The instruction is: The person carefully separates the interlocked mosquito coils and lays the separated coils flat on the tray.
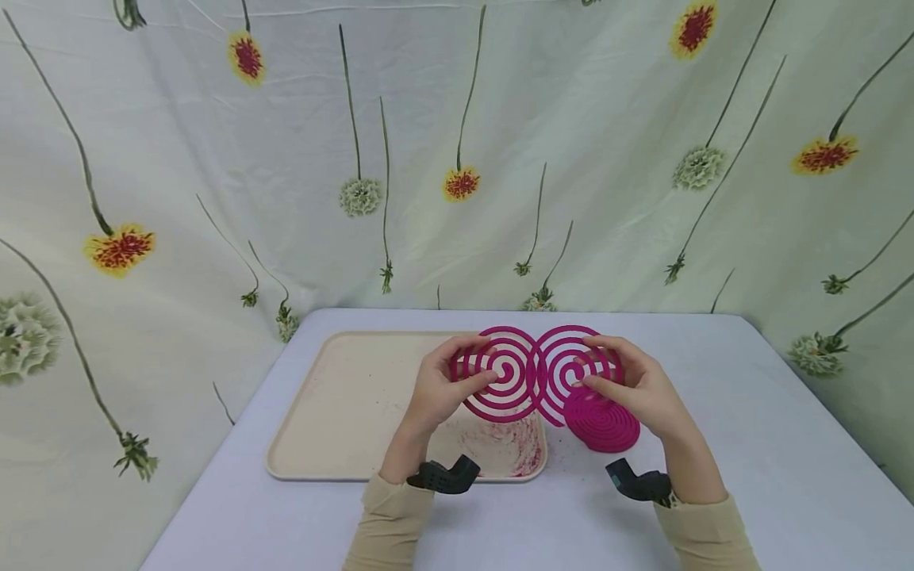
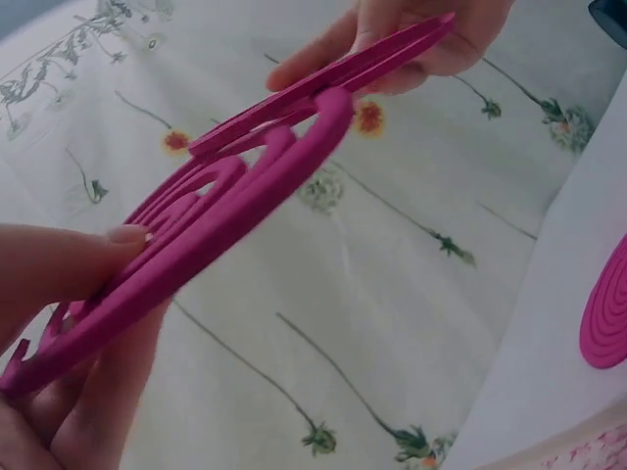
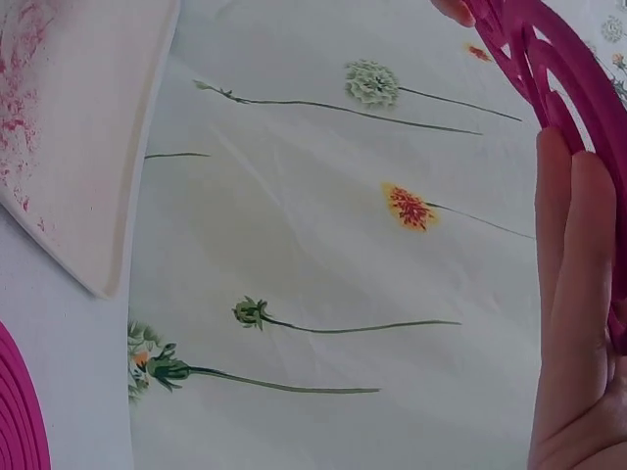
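Two magenta mosquito coils are held up side by side over the table, their outer rings overlapping in the head view. My left hand (image 1: 437,390) pinches the left coil (image 1: 503,419) between thumb and fingers at its outer side. The right coil (image 1: 567,329) is gripped the same way by my right hand (image 1: 646,388). From the left wrist, the near coil (image 2: 235,220) appears edge-on, tilted, with the other coil (image 2: 323,86) just beyond it. A stack of magenta coils (image 1: 607,430) lies on the table below my right hand.
A beige tray (image 1: 343,420) lies on the white table (image 1: 750,444), left of the stack. Magenta crumbs (image 1: 531,454) cover its right front corner, and a few specks lie beside it. A flower-print curtain (image 1: 607,119) hangs behind the table.
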A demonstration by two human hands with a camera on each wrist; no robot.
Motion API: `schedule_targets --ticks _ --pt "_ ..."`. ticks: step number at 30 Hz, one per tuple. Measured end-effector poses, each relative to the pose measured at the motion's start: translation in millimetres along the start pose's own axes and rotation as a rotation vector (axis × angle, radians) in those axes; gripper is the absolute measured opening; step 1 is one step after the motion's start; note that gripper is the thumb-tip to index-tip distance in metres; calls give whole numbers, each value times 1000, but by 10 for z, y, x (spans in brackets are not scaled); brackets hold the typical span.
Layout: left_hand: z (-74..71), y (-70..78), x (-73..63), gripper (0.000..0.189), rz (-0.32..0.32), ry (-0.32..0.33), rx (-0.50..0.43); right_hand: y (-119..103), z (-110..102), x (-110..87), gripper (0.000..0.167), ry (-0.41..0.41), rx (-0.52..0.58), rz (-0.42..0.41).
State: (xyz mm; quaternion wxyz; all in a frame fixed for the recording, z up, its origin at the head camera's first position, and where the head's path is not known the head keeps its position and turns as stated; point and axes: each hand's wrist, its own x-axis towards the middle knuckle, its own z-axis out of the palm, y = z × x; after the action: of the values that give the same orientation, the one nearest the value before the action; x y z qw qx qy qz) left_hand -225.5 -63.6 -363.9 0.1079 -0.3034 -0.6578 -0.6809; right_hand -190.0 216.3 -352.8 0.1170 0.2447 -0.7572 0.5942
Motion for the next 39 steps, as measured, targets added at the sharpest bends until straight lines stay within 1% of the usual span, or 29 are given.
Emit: schedule_targets --ticks 2,4,8,10,13,17,22,24,26,28,31,34,37,39 --pt "59 -3 4 42 17 64 -15 3 26 4 48 59 7 7" --pt "130 -10 11 43 29 154 -33 4 68 14 47 140 31 9" --pt "286 -19 20 54 17 329 -120 -1 191 51 45 302 126 -5" --pt "348 -27 22 60 5 393 -167 -5 264 71 44 371 188 -18" --pt "413 -38 19 64 -6 453 -207 -1 373 88 44 456 243 -30" --pt "474 -57 6 63 -40 495 -227 21 510 100 44 549 278 -57" --pt "569 -53 -25 65 -91 548 -278 64 649 98 42 629 298 -133" --pt "603 -51 -35 67 -98 563 -292 83 680 95 41 643 306 -161" --pt "621 -47 -43 68 -98 565 -296 99 686 95 39 646 311 -173" --pt "614 -52 -45 67 -97 545 -283 104 659 100 35 644 312 -165" --pt "559 -58 -39 62 -100 497 -252 88 564 105 27 624 291 -132" --pt "475 -49 -31 58 -91 442 -205 58 439 103 23 567 278 -103" --pt "402 -24 -20 57 -65 396 -150 33 338 88 27 483 244 -76" --pt "348 -17 -9 57 -43 346 -130 19 278 79 33 428 193 -53"
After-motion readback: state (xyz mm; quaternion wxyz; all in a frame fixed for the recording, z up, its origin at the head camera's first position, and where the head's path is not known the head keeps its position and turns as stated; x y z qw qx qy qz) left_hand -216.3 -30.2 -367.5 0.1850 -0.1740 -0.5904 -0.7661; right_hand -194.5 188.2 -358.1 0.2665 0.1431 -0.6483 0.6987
